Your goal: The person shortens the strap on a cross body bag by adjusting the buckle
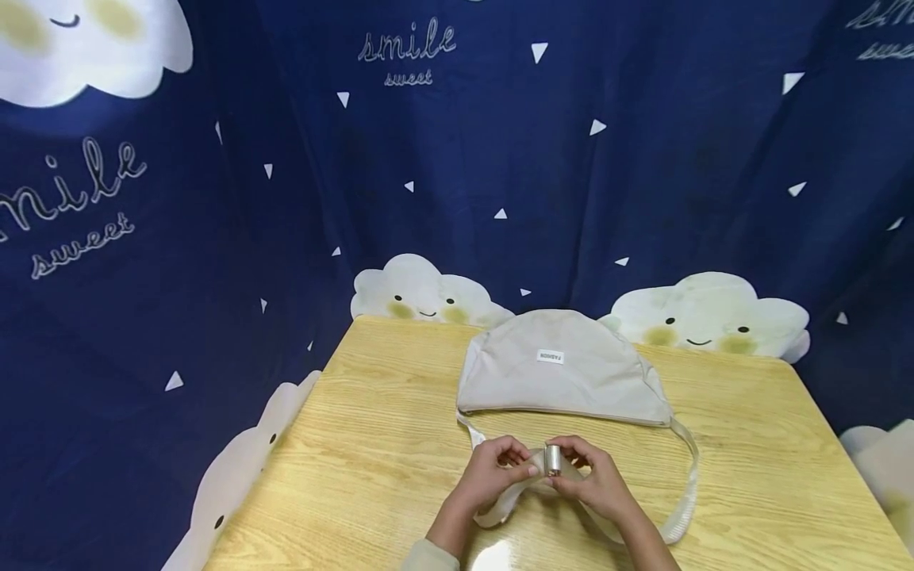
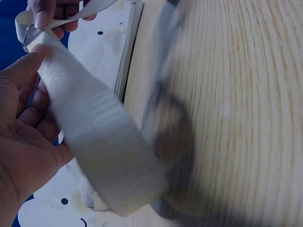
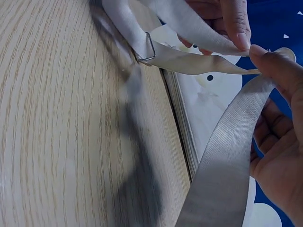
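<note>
A beige shoulder bag (image 1: 564, 373) with a small label lies on the table, its webbing strap (image 1: 685, 500) looping toward me. Both hands meet over the near part of this strap. With thumb and fingers, my left hand (image 1: 496, 472) pinches the webbing; in the left wrist view its thumb presses the strap (image 2: 94, 109) beside a thin metal ring (image 2: 29, 37). Close on the other side, my right hand (image 1: 596, 480) pinches a folded bit of strap that looks shiny from above. A rectangular wire loop (image 3: 149, 48) sits on another stretch of strap in the right wrist view.
The wood-grain table (image 1: 385, 396) carries the bag at its far side. A navy curtain (image 1: 457, 159) with clouds and small triangles hangs behind and to the left. The strap's loose loops hang and lie around both hands.
</note>
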Demonstrator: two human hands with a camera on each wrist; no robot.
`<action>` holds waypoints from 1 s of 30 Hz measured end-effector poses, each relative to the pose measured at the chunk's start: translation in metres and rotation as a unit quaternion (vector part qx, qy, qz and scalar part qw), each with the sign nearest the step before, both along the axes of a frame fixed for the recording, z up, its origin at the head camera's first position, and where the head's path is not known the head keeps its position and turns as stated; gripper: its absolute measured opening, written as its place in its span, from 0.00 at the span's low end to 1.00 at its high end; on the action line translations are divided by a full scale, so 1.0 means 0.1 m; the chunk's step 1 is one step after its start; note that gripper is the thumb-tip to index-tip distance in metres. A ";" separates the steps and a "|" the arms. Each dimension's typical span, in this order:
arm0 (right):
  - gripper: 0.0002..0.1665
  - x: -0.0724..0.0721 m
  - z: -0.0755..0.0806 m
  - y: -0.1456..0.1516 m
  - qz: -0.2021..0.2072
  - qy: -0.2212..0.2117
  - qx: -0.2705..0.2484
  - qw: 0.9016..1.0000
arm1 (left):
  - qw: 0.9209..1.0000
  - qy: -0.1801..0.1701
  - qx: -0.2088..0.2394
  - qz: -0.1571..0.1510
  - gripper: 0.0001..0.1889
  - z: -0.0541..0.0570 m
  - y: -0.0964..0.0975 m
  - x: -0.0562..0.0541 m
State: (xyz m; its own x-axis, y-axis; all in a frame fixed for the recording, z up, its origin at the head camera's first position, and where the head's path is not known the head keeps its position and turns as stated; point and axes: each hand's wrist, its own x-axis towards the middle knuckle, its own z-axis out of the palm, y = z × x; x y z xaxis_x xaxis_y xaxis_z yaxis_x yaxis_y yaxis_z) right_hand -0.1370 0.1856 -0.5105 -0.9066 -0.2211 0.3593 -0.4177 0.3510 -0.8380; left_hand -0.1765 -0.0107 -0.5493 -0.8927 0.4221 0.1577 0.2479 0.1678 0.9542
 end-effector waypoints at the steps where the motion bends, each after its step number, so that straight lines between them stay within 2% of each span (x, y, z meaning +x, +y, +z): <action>1: 0.27 0.00 0.00 0.00 0.000 0.002 0.001 1.000 | 1.000 0.000 0.004 0.000 0.07 0.00 0.00 0.00; 5: 0.27 -0.01 0.00 0.00 -0.003 0.004 0.004 1.000 | 1.000 0.012 0.003 0.004 0.05 0.05 -0.01 0.02; 12: 0.28 -0.04 -0.11 0.02 -0.005 0.011 0.005 1.000 | 1.000 0.030 0.000 0.002 0.03 0.28 -0.08 0.11; 14: 0.28 -0.07 -0.17 0.04 -0.009 0.011 0.006 1.000 | 0.999 0.036 -0.006 0.003 0.03 0.25 -0.11 0.08; 19: 0.29 -0.12 -0.31 0.12 -0.030 -0.010 0.000 0.999 | 0.999 0.037 -0.020 0.005 0.03 0.04 -0.19 -0.05; 21: 0.28 -0.13 -0.34 0.14 -0.033 -0.019 -0.001 0.999 | 0.999 0.036 -0.024 0.005 0.03 0.01 -0.24 -0.09; 26: 0.27 -0.14 -0.38 0.15 -0.031 -0.017 0.013 0.999 | 0.999 0.031 -0.045 -0.001 0.03 0.03 -0.33 -0.11; 30: 0.27 -0.14 -0.39 0.15 -0.026 -0.008 0.026 0.999 | 0.998 0.027 -0.062 -0.002 0.02 0.15 -0.35 -0.06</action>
State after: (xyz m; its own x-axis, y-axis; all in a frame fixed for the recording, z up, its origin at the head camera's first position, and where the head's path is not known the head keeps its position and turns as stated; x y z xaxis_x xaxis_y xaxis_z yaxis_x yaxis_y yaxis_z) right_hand -0.1511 0.2003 -0.5499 -0.9226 -0.1919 0.3347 -0.3854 0.4146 -0.8244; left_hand -0.1827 -0.0460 -0.5345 -0.8824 0.4454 0.1519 0.2997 0.2831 0.9111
